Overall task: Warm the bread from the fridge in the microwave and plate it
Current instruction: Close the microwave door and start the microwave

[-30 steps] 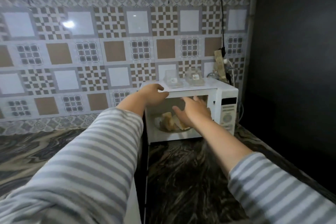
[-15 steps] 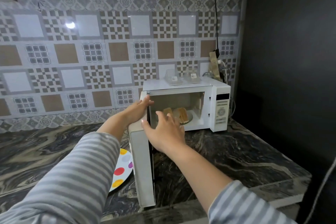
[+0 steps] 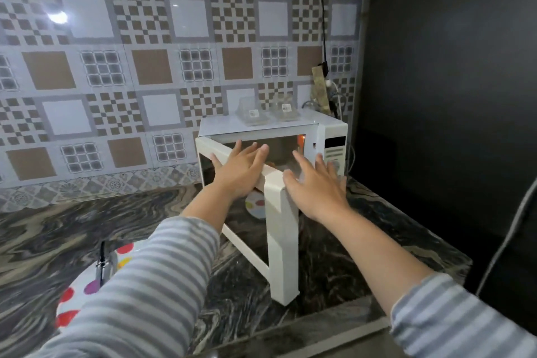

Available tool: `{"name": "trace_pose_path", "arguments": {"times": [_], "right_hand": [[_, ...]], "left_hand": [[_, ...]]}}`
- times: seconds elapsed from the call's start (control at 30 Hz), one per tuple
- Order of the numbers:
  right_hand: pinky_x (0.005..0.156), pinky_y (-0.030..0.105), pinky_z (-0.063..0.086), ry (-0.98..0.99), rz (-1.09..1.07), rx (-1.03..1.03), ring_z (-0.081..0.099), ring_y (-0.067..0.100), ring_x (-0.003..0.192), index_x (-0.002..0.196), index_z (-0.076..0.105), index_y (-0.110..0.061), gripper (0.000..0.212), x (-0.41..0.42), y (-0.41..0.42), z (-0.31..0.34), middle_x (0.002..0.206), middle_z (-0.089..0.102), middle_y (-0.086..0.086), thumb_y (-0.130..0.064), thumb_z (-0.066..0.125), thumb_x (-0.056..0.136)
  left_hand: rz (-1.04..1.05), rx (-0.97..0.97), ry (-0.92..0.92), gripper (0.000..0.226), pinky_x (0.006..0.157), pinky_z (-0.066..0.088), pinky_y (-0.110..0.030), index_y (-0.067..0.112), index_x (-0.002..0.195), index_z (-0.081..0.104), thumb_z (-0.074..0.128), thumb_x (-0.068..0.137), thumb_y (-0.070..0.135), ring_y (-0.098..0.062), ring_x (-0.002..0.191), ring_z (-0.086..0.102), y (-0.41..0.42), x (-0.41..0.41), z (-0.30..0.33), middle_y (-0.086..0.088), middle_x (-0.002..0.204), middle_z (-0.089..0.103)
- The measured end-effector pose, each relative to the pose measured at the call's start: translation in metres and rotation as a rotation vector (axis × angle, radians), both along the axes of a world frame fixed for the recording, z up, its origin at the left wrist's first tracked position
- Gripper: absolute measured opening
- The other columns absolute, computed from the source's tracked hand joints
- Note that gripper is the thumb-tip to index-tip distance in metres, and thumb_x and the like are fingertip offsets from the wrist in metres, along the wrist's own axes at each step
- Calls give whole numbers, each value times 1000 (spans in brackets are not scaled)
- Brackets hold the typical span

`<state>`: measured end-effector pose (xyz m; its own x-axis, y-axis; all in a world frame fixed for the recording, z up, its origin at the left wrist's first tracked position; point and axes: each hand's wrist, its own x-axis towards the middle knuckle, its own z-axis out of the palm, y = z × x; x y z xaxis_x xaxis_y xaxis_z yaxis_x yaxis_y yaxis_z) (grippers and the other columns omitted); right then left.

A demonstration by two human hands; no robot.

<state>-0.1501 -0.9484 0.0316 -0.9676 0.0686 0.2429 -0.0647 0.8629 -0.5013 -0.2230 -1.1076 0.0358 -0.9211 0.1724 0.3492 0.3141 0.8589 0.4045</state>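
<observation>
So the boxy white microwave (image 3: 293, 136) sits at the back right corner of the swirly marble counter (image 3: 87, 229), glossy door (image 3: 258, 212) half open. Left hand (image 3: 241, 171) lies flat on the glass, right hand (image 3: 316, 186) spread open by the door's edge. Can't really make out the bread. Polka-dot plate (image 3: 84, 288) near the front edge.

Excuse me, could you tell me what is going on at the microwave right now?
A person in striped sleeves stands at a white microwave on a marbled counter. Its door is partly open. The left hand lies flat on the door's outer face; the right hand is open just beside its edge. A polka-dot plate waits nearby.
</observation>
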Motion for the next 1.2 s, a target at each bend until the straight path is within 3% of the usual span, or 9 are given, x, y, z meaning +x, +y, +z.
{"name": "trace_pose_path", "arguments": {"times": [0.2, 0.37, 0.73, 0.9, 1.0, 1.2], "right_hand": [[116, 55, -8, -12, -40, 23, -14, 29, 147, 150, 6, -44, 60, -57, 46, 5, 161, -10, 6, -65, 15, 94], [115, 57, -9, 58, -62, 96, -16, 28, 147, 150, 10, -44, 59, -123, 83, -2, 161, -7, 8, -64, 13, 94], [111, 60, -18, 92, 111, 284, -29, 23, 143, 148, 5, -49, 60, -257, 141, 6, 160, -19, 4, -67, 5, 91], [111, 61, -17, 162, 177, 350, -16, 24, 147, 150, 15, -42, 64, -295, 146, 9, 162, -2, 1, -67, 8, 92], [112, 61, -14, 169, 190, 356, -8, 27, 148, 150, 19, -37, 66, -311, 145, 11, 162, 9, 1, -67, 8, 92], [118, 52, 0, 137, 279, 337, 7, 21, 148, 148, 27, -38, 76, -323, 150, 13, 160, 18, -4, -76, 7, 86]], "left_hand": [[91, -152, 119, 61, 108, -18, -64, 33, 150, 22, 4, 96, 57, -11, 147, -5, 54, -41, -2, 11, 159, 15], [190, -281, 144, 78, 108, -16, -66, 28, 153, 10, -8, 86, 63, -12, 147, -6, 89, -86, -5, 10, 160, 10], [296, -529, 144, 104, 110, -12, -64, 21, 153, -4, 7, 73, 86, -12, 147, -12, 119, -167, 4, 8, 160, -1], [349, -591, 130, 98, 114, -8, -60, 20, 153, -2, 16, 79, 82, -12, 147, -7, 124, -188, 9, 5, 161, 2], [366, -535, 142, 96, 118, 3, -50, 22, 153, 0, 23, 81, 80, -13, 147, 10, 124, -196, 12, 3, 159, 18], [348, -525, 135, 87, 113, 22, -39, 20, 148, 28, 34, 82, 76, -17, 138, 34, 122, -203, 18, 3, 153, 34]]}}
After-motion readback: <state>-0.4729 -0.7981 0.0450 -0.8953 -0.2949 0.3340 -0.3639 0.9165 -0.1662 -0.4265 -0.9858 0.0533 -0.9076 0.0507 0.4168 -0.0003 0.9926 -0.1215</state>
